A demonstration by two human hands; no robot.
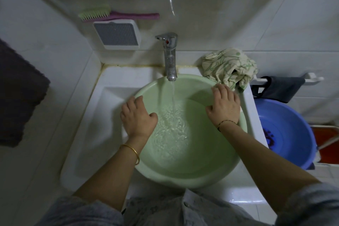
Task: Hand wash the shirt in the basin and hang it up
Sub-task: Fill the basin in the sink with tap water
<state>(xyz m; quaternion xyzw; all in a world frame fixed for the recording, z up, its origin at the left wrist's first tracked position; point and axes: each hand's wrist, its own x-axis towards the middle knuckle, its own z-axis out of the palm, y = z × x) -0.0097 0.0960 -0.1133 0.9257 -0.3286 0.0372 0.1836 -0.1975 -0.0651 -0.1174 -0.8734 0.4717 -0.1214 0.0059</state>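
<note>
Head view, my itemised reading from the remote station.

1. Basin (192,170): pale green, round, sitting in the white sink (113,79) at the centre of the frame, partly filled.
2. Tap (171,57): chrome, upright at the back of the sink, spout over the basin's far rim. Water (173,97) runs from it in a thin stream and froths where it lands.
3. Shirt (229,66): cream with a green pattern, crumpled in a heap on the sink's back right corner, outside the basin and just beyond its rim.
4. Left hand (137,117): grip closed over the basin's left rim, fingers bent outward over the edge, thumb inside. Gold bangle (132,150) on the wrist.
5. Right hand (224,104): grip over the right rim likewise, thumb inside, fingertips just beside the shirt. Thin dark cord (227,122) on the wrist.
6. Brush (117,14): pink handle, green bristles, lying on top of a white ridged box (117,35) on the wall, upper left.
7. Blue tub (286,134): right edge, lower than the sink.
8. Dark towel (18,93): left edge.
</note>
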